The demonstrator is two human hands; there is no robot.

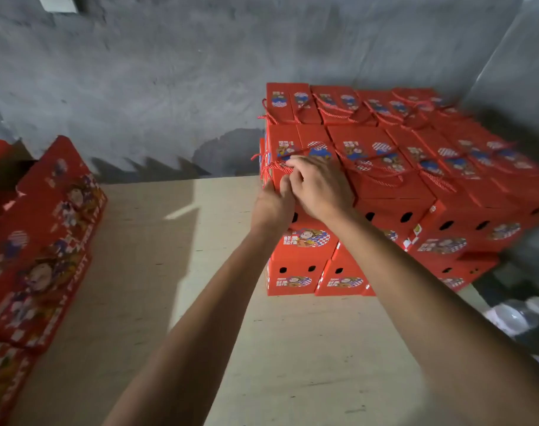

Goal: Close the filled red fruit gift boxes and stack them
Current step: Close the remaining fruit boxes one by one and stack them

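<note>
At the near-left corner of the stack of red gift boxes [394,192], both my hands meet on the top box [295,142] of that corner. My left hand [272,204] presses against the box's outer side with fingers curled up toward its rope handle [274,167]; my right hand [318,187] lies over the box's front top edge, fingers bent and pinching at the same red rope. Much of that box's front face is hidden behind my hands and wrists, so I cannot tell whether its lid flaps are fully tucked. Just where each fingertip sits on the rope is also hard to make out, since the hands overlap.

This box stands upright, its long axis running away from me toward the grey concrete wall [139,87] behind the stack, its printed top facing up and the handle loop spilling off the left edge. Its neighbours in the stack lie the same way in rows, their ends with dark round holes facing me. The stack's right side is blurred and runs out of view, and its lower tiers are partly covered by my right forearm.

Left of the stack, across the pale board surface [157,272], flattened red cartons [44,241] lean in a row, blurred and cut off at the edge. Right of the stack and nearer me lies a clear plastic bottle [520,315], blurred.
</note>
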